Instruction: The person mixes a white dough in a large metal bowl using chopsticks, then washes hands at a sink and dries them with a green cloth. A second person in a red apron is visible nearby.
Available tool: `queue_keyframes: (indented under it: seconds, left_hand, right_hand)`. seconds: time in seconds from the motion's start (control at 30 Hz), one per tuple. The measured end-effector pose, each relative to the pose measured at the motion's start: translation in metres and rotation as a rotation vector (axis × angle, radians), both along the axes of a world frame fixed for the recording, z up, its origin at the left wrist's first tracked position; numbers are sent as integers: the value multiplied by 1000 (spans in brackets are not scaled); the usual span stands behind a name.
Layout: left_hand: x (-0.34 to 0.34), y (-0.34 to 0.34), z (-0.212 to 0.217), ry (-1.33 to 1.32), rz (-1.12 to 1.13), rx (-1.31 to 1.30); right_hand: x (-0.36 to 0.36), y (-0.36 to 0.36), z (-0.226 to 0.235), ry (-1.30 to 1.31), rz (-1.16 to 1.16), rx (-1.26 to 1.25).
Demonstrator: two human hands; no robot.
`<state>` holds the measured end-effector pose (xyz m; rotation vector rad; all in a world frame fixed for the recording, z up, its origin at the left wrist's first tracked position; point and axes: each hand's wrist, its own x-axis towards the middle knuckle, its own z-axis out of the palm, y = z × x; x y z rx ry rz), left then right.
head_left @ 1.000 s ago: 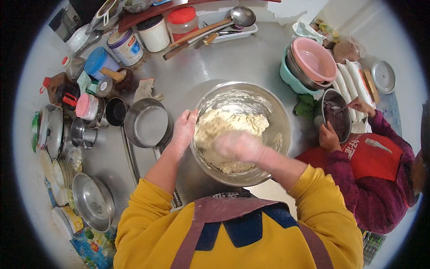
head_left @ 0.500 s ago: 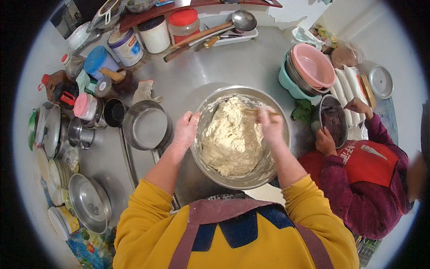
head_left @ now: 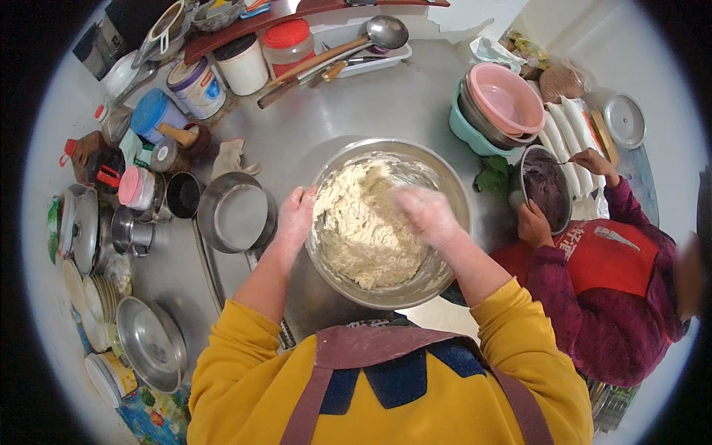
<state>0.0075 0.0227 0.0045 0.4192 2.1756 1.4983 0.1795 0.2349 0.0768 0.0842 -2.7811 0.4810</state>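
Note:
A wide metal bowl [head_left: 458, 252] full of pale, sticky, lumpy dough [head_left: 367, 230] stands in front of me. My left hand [head_left: 297, 216] grips its left rim, thumb up. Over the right part of the dough is my right hand [head_left: 426, 213], closed like a fist, floury and a bit blurred. Slim wooden chopsticks showed in that hand a moment ago; now the hand mostly hides them. Stirred dough lies just left of its fingers, and smears coat the bowl's inner wall.
To the right, a co-worker in a red apron holds a pot of dark paste [head_left: 545, 189] and a utensil. Stacked basins [head_left: 506, 100] and green leaves [head_left: 492, 176] stand beyond the bowl. At left are a round pan [head_left: 236, 213], jars and a steel basin [head_left: 150, 345]; a ladle [head_left: 387, 33] lies behind.
My right hand has moved left and slightly down across the dough, and the chopsticks have turned out of sight. My left hand stays on the rim. The co-worker's right hand now shows a utensil.

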Motion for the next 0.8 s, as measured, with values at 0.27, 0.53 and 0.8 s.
queue_keyframes:
  seconds: [0.27, 0.53, 0.8]
  left_hand:
    - [1, 0, -1, -2, 7, 6]
    - [-2, -1, -12, -6, 6, -13]
    - [-11, 14, -11, -28, 4, 9]
  right_hand:
    - [15, 5, -3, 156, -401, -176]
    - [22, -34, 19, -206, -69, -757]
    - [57, 69, 40, -361, -132, -215]
